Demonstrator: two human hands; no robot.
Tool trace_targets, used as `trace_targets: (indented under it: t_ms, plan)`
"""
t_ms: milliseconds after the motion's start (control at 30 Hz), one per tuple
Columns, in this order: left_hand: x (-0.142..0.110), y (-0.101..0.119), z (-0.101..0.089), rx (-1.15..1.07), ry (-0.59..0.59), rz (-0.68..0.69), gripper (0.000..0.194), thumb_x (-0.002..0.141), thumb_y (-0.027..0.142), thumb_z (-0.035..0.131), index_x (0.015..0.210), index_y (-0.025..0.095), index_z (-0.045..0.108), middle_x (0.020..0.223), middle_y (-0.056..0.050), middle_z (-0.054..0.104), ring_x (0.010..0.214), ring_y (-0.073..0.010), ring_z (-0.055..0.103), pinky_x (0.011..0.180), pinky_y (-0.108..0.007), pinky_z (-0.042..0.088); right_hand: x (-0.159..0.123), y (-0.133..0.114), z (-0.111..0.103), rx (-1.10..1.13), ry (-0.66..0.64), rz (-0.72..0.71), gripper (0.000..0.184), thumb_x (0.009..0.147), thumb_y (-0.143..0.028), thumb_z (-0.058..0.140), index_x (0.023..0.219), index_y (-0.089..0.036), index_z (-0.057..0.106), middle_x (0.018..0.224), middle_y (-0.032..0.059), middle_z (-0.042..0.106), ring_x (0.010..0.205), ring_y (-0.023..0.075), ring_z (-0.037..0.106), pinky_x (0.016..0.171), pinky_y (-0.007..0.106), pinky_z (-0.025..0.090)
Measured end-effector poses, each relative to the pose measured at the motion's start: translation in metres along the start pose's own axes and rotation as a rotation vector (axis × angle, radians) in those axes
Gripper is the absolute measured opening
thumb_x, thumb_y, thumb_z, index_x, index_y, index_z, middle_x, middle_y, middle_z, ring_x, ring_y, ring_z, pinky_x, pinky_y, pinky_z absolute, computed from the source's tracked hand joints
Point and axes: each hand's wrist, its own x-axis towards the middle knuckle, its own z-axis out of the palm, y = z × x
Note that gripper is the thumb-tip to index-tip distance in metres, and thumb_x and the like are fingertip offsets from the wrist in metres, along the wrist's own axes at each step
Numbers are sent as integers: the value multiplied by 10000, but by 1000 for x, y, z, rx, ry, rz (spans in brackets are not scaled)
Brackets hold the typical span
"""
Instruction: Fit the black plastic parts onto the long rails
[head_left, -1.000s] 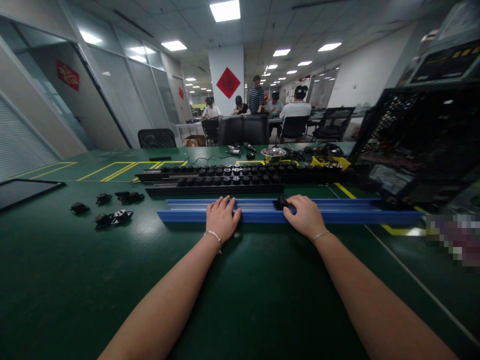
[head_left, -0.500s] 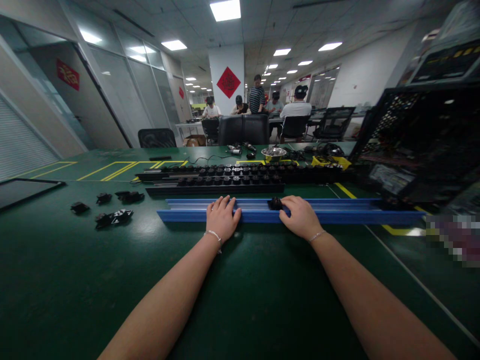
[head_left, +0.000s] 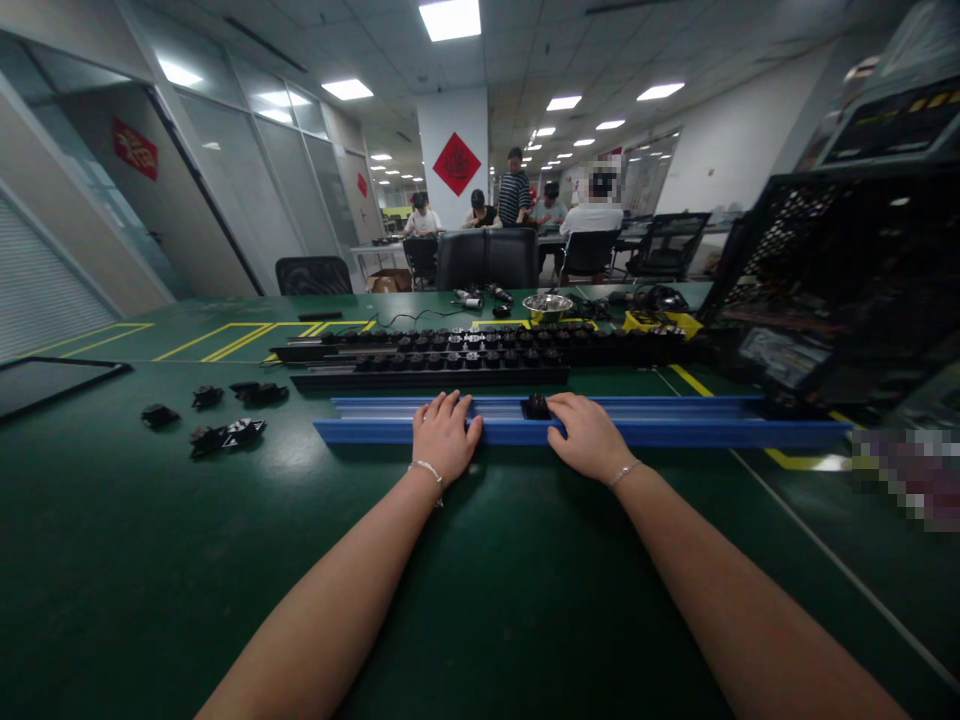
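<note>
At the left of the frame, loose parts (head_left: 206,440) lie well apart from the rail, so they seem unlikely to be knocked. Left of centre, the left hand (head_left: 444,440) lies across the blue rail (head_left: 517,433), fingers spread; whether it clamps the walls or only rests there, I cannot tell. If it merely rests, the rail could skid on the smooth table (head_left: 510,620) under a sideways push. Mid-frame, the black part (head_left: 535,407) sits in the rail's channel, between the hands. Pressed on one corner, it could tilt and jam; pushed too far left, it could nip the left fingers. Just right of it, the right hand (head_left: 589,437) touches it with curled fingertips; whether they pinch it cannot be made out. A slip there might scrape them on the rail's edge. At the right, the rail's end lies near the case (head_left: 825,250), so a rightward shove could bump it
</note>
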Motion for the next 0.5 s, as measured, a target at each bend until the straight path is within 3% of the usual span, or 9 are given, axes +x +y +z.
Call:
trace_targets:
  t_ms: [300,500]
  plan:
    - [0,1,-2,-42,-1,-37,399,886,419,379,1157,174,537,1290,-84,552,1260,-237,401,1046,-431,274,-1,-13,5,-36,-27,-15,470,772,-239,439,1220,-134,534,1284,94,524,1159,220,449,1008,360,300]
    - [0,2,-3,-46,4,1,362,894,380,365,1187,224,510,1321,-68,521,1259,-237,403,1053,-458,261,-1,-18,8,-61,-37,-30,507,772,-285,447,1252,-131,508,1324,108,495,1202,233,416,1026,386,272]
